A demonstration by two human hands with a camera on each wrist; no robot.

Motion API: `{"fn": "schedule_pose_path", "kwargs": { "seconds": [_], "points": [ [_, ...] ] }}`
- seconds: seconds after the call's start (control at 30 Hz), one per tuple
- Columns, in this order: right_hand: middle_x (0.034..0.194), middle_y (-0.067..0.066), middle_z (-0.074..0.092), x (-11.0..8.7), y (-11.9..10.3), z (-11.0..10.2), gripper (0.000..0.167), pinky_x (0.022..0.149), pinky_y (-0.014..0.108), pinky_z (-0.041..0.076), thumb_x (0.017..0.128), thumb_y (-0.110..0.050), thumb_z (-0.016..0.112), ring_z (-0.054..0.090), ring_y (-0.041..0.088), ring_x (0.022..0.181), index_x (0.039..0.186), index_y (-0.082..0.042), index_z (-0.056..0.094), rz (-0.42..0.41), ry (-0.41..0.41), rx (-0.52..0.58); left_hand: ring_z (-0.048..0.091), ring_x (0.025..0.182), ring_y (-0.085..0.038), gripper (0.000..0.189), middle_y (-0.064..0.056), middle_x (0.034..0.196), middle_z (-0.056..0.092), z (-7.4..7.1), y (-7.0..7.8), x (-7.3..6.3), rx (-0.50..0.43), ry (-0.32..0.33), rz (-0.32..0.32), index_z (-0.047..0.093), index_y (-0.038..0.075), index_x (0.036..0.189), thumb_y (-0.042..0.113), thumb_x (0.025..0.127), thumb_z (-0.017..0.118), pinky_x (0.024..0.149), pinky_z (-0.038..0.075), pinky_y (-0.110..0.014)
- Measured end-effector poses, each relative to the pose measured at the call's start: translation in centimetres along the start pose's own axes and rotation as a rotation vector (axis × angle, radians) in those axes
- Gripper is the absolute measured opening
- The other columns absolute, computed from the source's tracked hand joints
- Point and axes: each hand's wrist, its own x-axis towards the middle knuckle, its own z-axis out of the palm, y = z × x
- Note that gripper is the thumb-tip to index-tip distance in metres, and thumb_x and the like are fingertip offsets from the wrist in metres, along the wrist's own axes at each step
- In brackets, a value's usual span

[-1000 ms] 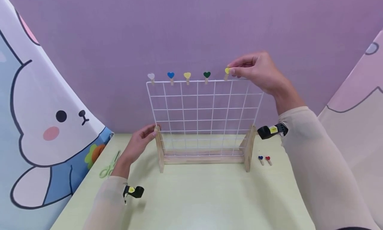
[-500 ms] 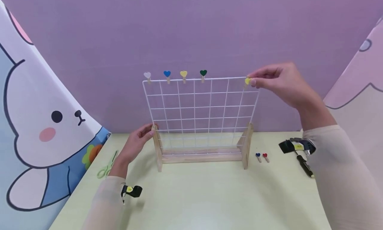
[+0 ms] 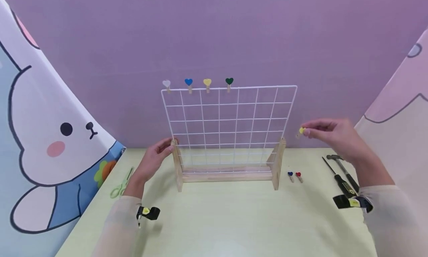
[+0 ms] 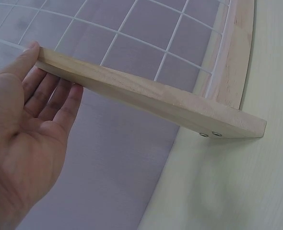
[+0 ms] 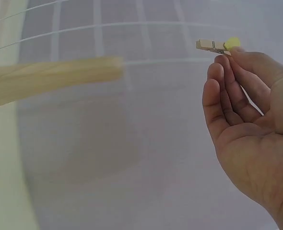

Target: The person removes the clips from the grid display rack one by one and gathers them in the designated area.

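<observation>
A white wire grid (image 3: 228, 104) stands upright in a wooden stand (image 3: 227, 176). Along its top wire sit a white heart clothespin (image 3: 167, 84), a blue one, a pale yellow one and a dark green heart clothespin (image 3: 229, 82). My left hand (image 3: 154, 158) grips the top of the stand's left upright (image 4: 132, 91), thumb in front and fingers behind. To the right of the grid, apart from it, my right hand (image 3: 337, 138) pinches a yellow heart clothespin (image 5: 213, 45) between thumb and fingers. The clip's wooden end points left.
A blue heart clothespin (image 3: 290, 175) and a red heart clothespin (image 3: 299, 176) lie on the table (image 3: 227, 219) right of the stand. Farther right lie a screwdriver (image 3: 343, 184) and a hammer (image 3: 346, 171). Green scissors (image 3: 121, 185) lie at the left.
My right hand has carried the yellow clothespin off the grid's top wire, rightward and down. The hammer and screwdriver have come into sight. My left hand has stayed on the upright.
</observation>
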Motion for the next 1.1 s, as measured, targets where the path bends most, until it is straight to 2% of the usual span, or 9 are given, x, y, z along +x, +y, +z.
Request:
{"fn": "schedule_pose_path", "kwargs": {
  "seconds": [0.17,0.3,0.5,0.6,0.73,0.9,1.1],
  "points": [
    [0.111,-0.019,0.075,-1.0,4.2,1.2,0.037,0.087,0.009,0.049,0.100,-0.034,0.070,0.068,0.002,0.103,0.129,-0.010,0.072,-0.003,-0.012,-0.003,0.056,0.130,-0.001,0.050,-0.009,0.150,0.059,0.1,0.1,0.0,-0.005,-0.002,0.002,0.054,0.018,0.151,0.039,0.106,0.058,0.103,0.047,-0.011],
    [0.113,-0.017,0.075,-2.1,6.9,1.8,0.041,0.087,0.015,0.049,0.100,-0.041,0.068,0.067,0.001,0.098,0.130,-0.014,0.072,0.057,-0.039,-0.068,0.057,0.129,-0.001,0.051,-0.010,0.149,0.059,0.2,0.1,0.1,-0.012,-0.006,0.005,0.054,0.016,0.150,0.039,0.105,0.059,0.102,0.048,-0.011],
    [0.107,-0.016,0.076,-3.1,12.0,2.5,0.041,0.081,0.015,0.050,0.103,-0.039,0.064,0.067,0.003,0.094,0.131,-0.010,0.071,0.102,-0.055,-0.089,0.056,0.130,-0.003,0.051,-0.008,0.149,0.059,0.1,0.2,0.0,-0.005,-0.001,-0.003,0.054,0.019,0.151,0.041,0.105,0.059,0.103,0.047,-0.011],
    [0.104,-0.013,0.076,-3.3,14.7,3.1,0.041,0.080,0.019,0.052,0.104,-0.036,0.063,0.066,0.006,0.092,0.132,-0.006,0.070,0.135,-0.068,-0.077,0.055,0.131,-0.003,0.051,-0.008,0.150,0.059,0.0,0.2,-0.1,-0.005,0.000,-0.005,0.054,0.019,0.151,0.041,0.105,0.059,0.103,0.047,-0.011],
    [0.109,-0.001,0.078,-3.5,17.8,4.0,0.040,0.080,0.025,0.055,0.104,-0.032,0.063,0.068,0.010,0.092,0.132,-0.003,0.069,0.178,-0.097,-0.058,0.055,0.132,-0.003,0.051,-0.008,0.150,0.059,0.0,0.1,0.0,0.001,-0.004,-0.015,0.054,0.019,0.151,0.042,0.105,0.058,0.103,0.046,-0.012],
    [0.118,0.010,0.076,-3.9,19.6,4.8,0.039,0.077,0.026,0.056,0.104,-0.030,0.062,0.068,0.009,0.092,0.132,-0.002,0.069,0.212,-0.119,-0.065,0.055,0.133,-0.005,0.051,-0.006,0.150,0.059,0.0,-0.1,0.1,0.004,-0.007,-0.018,0.055,0.020,0.150,0.043,0.105,0.059,0.104,0.046,-0.012],
    [0.106,0.007,0.076,-3.7,20.1,5.4,0.038,0.066,0.027,0.052,0.103,-0.028,0.065,0.063,0.011,0.081,0.129,-0.001,0.070,0.215,-0.099,-0.084,0.055,0.132,-0.004,0.050,-0.008,0.150,0.058,-0.1,-0.3,0.2,0.002,-0.005,-0.013,0.055,0.019,0.150,0.041,0.105,0.058,0.103,0.046,-0.011]
  ]
}}
